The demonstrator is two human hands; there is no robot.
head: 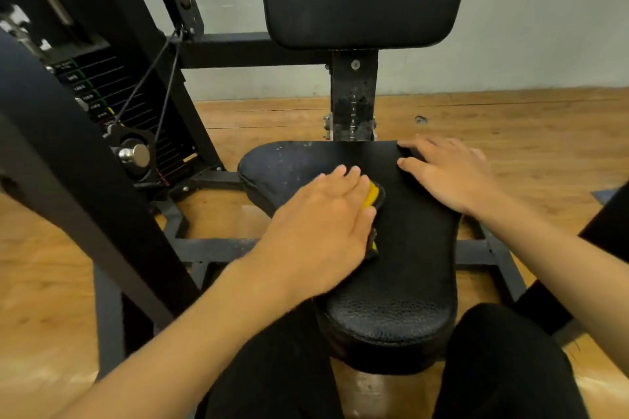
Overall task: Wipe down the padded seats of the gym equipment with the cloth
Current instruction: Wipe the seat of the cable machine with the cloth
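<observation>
Okay, your left hand (316, 224) presses the cloth (372, 194) flat mid-seat (408, 265); right hand (449, 173) lies spread on the seat's back corner. Cloth sits mostly under your palm, so it may slip out and skip the seat's dusty left side.

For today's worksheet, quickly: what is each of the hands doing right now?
Left hand: open, pressing the cloth flat on the seat.
Right hand: open, resting on the seat, holding nothing.
</observation>
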